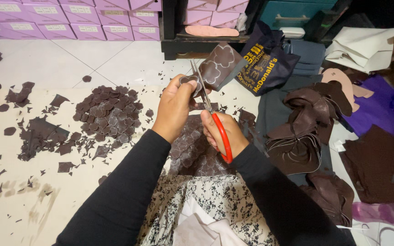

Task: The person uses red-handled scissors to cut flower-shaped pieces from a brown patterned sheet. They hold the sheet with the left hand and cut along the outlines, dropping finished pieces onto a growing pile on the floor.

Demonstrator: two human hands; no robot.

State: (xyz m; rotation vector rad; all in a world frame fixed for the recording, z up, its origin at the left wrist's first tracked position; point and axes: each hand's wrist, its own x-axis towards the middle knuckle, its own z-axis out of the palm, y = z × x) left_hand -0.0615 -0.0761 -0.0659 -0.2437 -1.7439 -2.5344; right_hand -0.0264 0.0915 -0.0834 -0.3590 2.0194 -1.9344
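My left hand (175, 108) pinches a piece of dark brown leather-like sheet (220, 66) marked with pale flower outlines, held up in front of me. My right hand (224, 132) grips red-handled scissors (208, 107), blades pointing up and meeting the sheet's lower left edge. Both arms wear black sleeves. A larger marked brown sheet (190, 152) lies on my lap under the hands.
A pile of cut flower shapes (108, 116) and scattered scraps (42, 136) lie on the pale floor mat at left. Brown material heaps (306, 132) sit at right, with a dark blue bag (263, 64), purple cloth (379, 109) and stacked lilac boxes (69, 20) behind.
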